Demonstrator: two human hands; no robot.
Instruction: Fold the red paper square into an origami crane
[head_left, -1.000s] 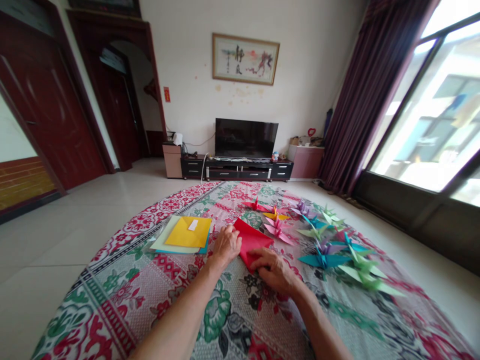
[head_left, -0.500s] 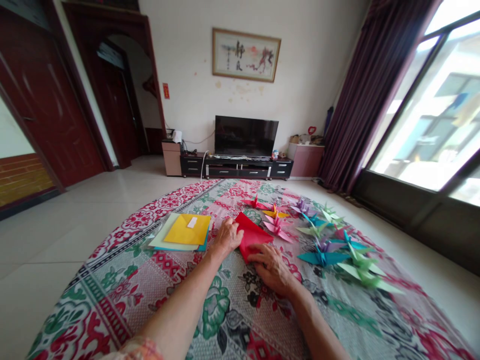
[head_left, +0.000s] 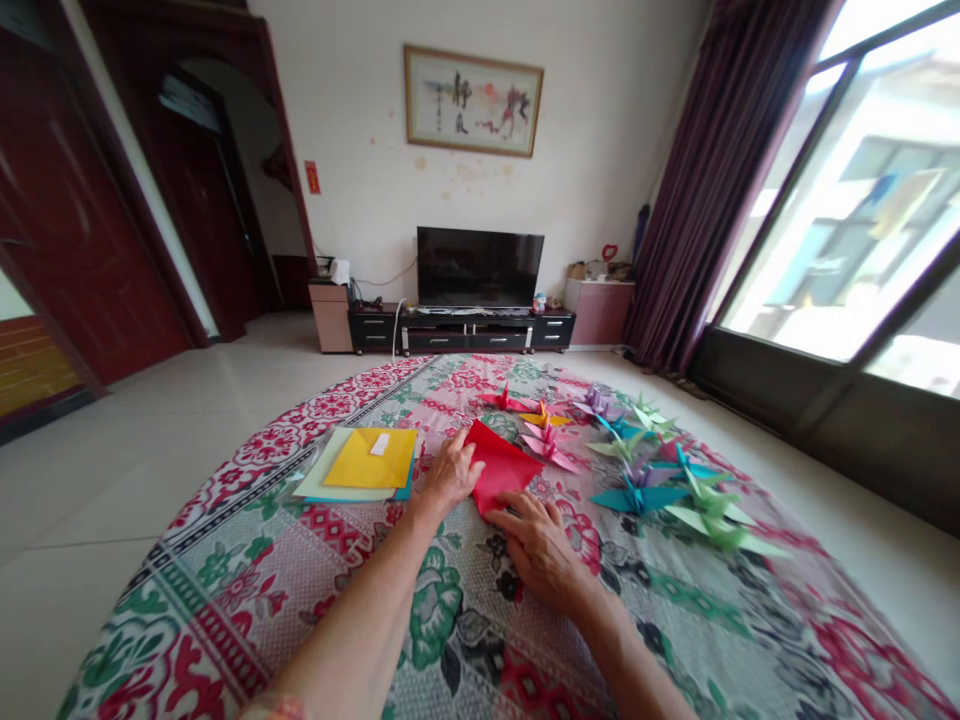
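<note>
A sheet of red origami paper lies on the cloth-covered table, one corner pointing away from me. My left hand is closed at the sheet's left edge, fingers and thumb on it. Along the near right edge rests my right hand, its fingers stretched out and touching the paper. Just beyond the sheet stand a pink paper crane, a yellow-orange crane and a red crane. Whether the sheet is folded underneath is hidden.
Left of my hands is a stack of yellow, pale green and blue paper with a small white slip on top. To the right stand several cranes, among them a blue one and a light green one. The floral tablecloth covers the table.
The view has turned slightly to the right. My right hand has slid a little along the near edge toward the paper's near corner. My left hand keeps its place on the sheet.
</note>
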